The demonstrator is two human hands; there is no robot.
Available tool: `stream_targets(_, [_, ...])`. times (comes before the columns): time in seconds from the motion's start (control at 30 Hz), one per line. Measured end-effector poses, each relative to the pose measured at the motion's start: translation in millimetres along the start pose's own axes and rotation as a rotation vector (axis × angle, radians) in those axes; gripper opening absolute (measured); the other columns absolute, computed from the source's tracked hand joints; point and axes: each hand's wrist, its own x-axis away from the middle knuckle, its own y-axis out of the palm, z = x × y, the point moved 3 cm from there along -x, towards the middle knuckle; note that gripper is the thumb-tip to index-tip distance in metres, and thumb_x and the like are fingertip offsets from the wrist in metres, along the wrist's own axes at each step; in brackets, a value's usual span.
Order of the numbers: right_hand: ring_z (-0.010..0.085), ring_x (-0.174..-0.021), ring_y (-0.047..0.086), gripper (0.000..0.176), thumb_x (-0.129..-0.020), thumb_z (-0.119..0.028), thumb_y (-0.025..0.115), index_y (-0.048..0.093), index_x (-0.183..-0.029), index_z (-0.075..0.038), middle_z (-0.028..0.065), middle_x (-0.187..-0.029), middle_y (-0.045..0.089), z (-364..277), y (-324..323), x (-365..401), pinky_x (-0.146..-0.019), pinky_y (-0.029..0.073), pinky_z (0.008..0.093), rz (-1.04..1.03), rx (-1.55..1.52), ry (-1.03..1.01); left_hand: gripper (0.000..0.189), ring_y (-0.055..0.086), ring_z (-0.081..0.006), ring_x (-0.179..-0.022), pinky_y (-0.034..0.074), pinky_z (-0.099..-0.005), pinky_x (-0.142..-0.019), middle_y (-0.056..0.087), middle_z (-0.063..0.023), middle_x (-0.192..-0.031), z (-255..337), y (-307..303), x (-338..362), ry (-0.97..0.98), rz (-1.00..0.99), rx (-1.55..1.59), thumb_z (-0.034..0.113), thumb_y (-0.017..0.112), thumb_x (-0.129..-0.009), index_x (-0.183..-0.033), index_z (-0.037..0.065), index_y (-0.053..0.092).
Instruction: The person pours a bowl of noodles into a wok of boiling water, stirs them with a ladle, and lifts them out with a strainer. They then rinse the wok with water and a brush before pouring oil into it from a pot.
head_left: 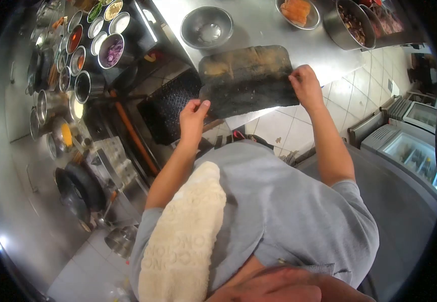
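Observation:
A dark, nearly black sheet [251, 98] with a brownish, worn-looking far section [246, 63] lies at the front edge of the steel table, its near part hanging past that edge. My left hand [193, 120] is closed on its near left corner, thumb on top. My right hand [307, 86] pinches the right edge, a little farther from me. Just beyond the sheet stands a steel bowl [207, 27] with a little something pale in it.
At the table's far right are a bowl of orange food [297, 13] and a deep steel pot [350, 27]. Several ingredient tins, one with chopped purple vegetable [111, 53], fill the left counter. A black perforated mat [170, 108] lies left; a glass-lidded freezer [410, 151] stands right.

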Motion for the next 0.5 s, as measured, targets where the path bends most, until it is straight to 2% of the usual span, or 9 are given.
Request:
stream_targets(0.07, [0.0352, -0.097, 0.055, 0.014, -0.081, -0.011, 0.069, 0.06, -0.088, -0.003, 0.014, -0.095, 0.056, -1, 7, -1, -0.085, 0.046, 0.0409, -0.032, 0.094, -0.051, 0.03, 0.057, -0.0112, -0.084, 0.046, -0.0253, -0.074, 0.065, -0.0055, -0.094, -25, -1, -8, -0.179, -0.031, -0.097, 0.024, 0.074, -0.086, -0.102, 0.0, 0.065])
stream_targets(0.1, [0.0356, -0.098, 0.055, 0.016, -0.081, -0.011, 0.07, 0.06, -0.091, -0.003, 0.0148, -0.097, 0.057, -4, 5, 0, -0.086, 0.046, 0.0411, 0.025, 0.099, -0.063, 0.03, 0.057, -0.0112, -0.084, 0.046, -0.0253, -0.074, 0.065, -0.0055, -0.094, -34, 1, -9, -0.176, -0.031, -0.098, 0.024, 0.074, -0.086, -0.102, 0.0, 0.065])
stream_targets(0.17, [0.0361, -0.099, 0.055, 0.017, -0.08, -0.01, 0.07, 0.061, -0.093, -0.003, 0.0157, -0.099, 0.057, -10, 0, 9, -0.087, 0.046, 0.0413, 0.078, 0.104, -0.072, 0.032, 0.058, -0.0205, -0.098, 0.045, -0.0323, -0.083, 0.062, -0.011, -0.108, -25, 1, -3, 0.254, 0.239, -0.171, 0.022, 0.075, -0.083, -0.104, 0.002, 0.064])
stream_targets(0.2, [0.0354, -0.102, 0.055, 0.021, -0.079, -0.009, 0.071, 0.061, -0.096, -0.004, 0.0154, -0.102, 0.058, -16, -8, 17, -0.088, 0.046, 0.0417, 0.12, 0.067, -0.082, 0.032, 0.058, -0.0205, -0.098, 0.045, -0.0323, -0.083, 0.062, -0.011, -0.108, -27, -6, 3, 0.251, 0.239, -0.171, 0.022, 0.075, -0.083, -0.104, 0.002, 0.064])
stream_targets(0.27, [0.0347, -0.105, 0.055, 0.024, -0.077, -0.008, 0.072, 0.061, -0.099, -0.004, 0.0152, -0.106, 0.058, -26, -24, 34, -0.09, 0.047, 0.042, 0.161, 0.03, -0.097, 0.037, 0.054, -0.0316, -0.11, 0.042, -0.0417, -0.095, 0.056, -0.0155, -0.116, 7, -5, 26, 0.861, 0.01, -0.807, 0.019, 0.076, -0.077, -0.107, 0.003, 0.062])
stream_targets(0.3, [0.034, -0.107, 0.055, 0.027, -0.076, -0.007, 0.072, 0.061, -0.1, -0.004, 0.0146, -0.108, 0.059, -33, -29, 45, -0.09, 0.047, 0.0419, 0.0, 0.036, -0.226, 0.042, 0.053, -0.0368, -0.109, 0.04, -0.0468, -0.098, 0.056, -0.0153, -0.112, 0, -2, 28, 0.99, -0.13, -0.793, 0.017, 0.077, -0.071, -0.108, 0.004, 0.061])
stream_targets(0.33, [0.0333, -0.109, 0.055, 0.029, -0.075, -0.006, 0.072, 0.061, -0.101, -0.005, 0.0139, -0.111, 0.059, -35, -29, 53, -0.091, 0.048, 0.0417, -0.162, 0.041, -0.353, 0.042, 0.053, -0.0368, -0.109, 0.04, -0.0468, -0.098, 0.056, -0.0153, -0.112, 3, 1, 29, 0.985, -0.127, -0.793, 0.017, 0.077, -0.071, -0.108, 0.004, 0.061])
stream_targets(0.4, [0.0329, -0.109, 0.056, 0.029, -0.075, -0.006, 0.072, 0.061, -0.101, -0.005, 0.0129, -0.112, 0.059, -24, -27, 55, -0.092, 0.048, 0.0413, -0.163, 0.097, -0.416, 0.048, 0.052, -0.0349, -0.112, 0.042, -0.0459, -0.095, 0.055, -0.0153, -0.113, 7, 13, 28, 0.96, -0.213, -1.017, 0.019, 0.082, -0.063, -0.105, 0.006, 0.063])
stream_targets(0.5, [0.0324, -0.109, 0.057, 0.026, -0.074, -0.005, 0.071, 0.062, -0.099, -0.004, 0.0118, -0.114, 0.06, -14, -26, 52, -0.092, 0.048, 0.0405, -0.167, 0.151, -0.487, 0.043, 0.054, -0.0346, -0.105, 0.042, -0.0471, -0.091, 0.057, -0.0121, -0.106, 3, 17, 20, 1.034, -0.183, -1.004, 0.013, 0.079, -0.062, -0.102, 0.007, 0.064])
